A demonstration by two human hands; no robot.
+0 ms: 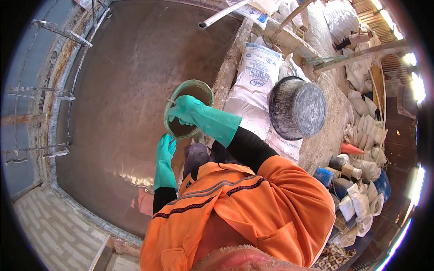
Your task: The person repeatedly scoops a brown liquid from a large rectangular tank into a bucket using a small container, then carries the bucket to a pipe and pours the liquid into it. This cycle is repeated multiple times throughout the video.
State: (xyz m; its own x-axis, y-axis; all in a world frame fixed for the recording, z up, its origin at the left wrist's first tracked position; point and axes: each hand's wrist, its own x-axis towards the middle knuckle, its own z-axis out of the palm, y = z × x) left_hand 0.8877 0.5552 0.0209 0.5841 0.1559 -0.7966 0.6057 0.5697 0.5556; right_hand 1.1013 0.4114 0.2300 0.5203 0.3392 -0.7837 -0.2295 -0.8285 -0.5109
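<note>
A pale green bucket is tipped so that its mouth faces me, over a wide vat of brown liquid. My right hand, in a long green rubber glove, reaches across the bucket's mouth. Its fingers are curled at the far left side of the rim, gripping it. Just below the bucket is my left hand, gloved alike, with fingers extended and the thumb a little apart. Its fingertips are close to the lower rim; whether they touch it I cannot tell. The inside of the bucket looks brown and is partly covered by my right glove.
At the right, printed white sacks lie along the vat's concrete edge. An upturned black tub rests beside them. A pipe juts over the far side. Metal brackets line the left wall. Blue containers and bags stand farther right.
</note>
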